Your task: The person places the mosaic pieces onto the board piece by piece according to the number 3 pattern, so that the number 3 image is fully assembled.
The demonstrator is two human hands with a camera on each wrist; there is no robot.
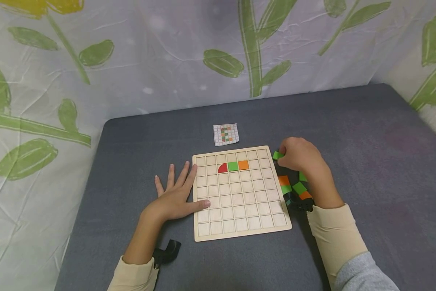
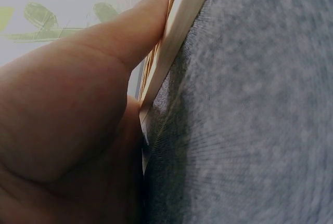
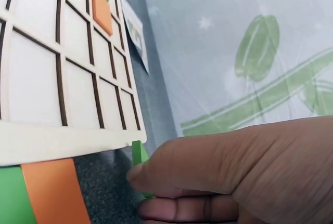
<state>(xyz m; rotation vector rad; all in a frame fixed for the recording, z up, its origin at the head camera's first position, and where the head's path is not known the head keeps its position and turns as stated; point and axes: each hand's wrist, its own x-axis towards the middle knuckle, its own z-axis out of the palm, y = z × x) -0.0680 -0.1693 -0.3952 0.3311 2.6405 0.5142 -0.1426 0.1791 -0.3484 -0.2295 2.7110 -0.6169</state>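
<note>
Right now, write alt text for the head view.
A person's right grip pinches a green piece beside a gridded wooden board while the left grip rests spread at its left edge. A row of red, green and orange pieces lies on the board, with a small patterned card beyond.

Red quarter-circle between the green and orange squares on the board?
No, the green square sits between the red quarter-circle and the orange square.

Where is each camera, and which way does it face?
Head: worn on the head, facing forward and down at the board; left hand and right hand show.
Left wrist: on that wrist, facing the board's edge and gray table; part of that hand shows.
Right wrist: on that wrist, facing the board's corner and leafy backdrop; that hand shows.
Head and right wrist share the card.
</note>
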